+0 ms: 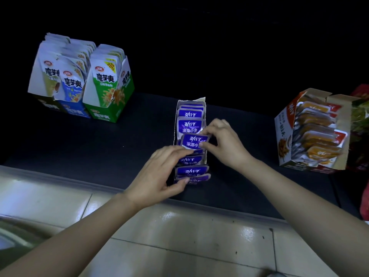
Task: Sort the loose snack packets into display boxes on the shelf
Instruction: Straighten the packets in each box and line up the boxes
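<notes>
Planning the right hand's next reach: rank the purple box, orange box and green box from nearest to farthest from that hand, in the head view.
1. The purple box, centre of the shelf, right at the right hand, which pinches a purple packet.
2. The orange box, off to the right.
3. The green box, far left, at the back.

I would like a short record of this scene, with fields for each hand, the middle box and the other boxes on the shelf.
left hand: grips the near purple packets of the row, thumb below
right hand: pinches one tilted purple packet above the row
narrow box: centre of the dark shelf, holds the purple row
left side: green box and blue box side by side, upright packets inside
right side: orange box, open, orange packets inside
task state: tilted packet not yet seated
</notes>
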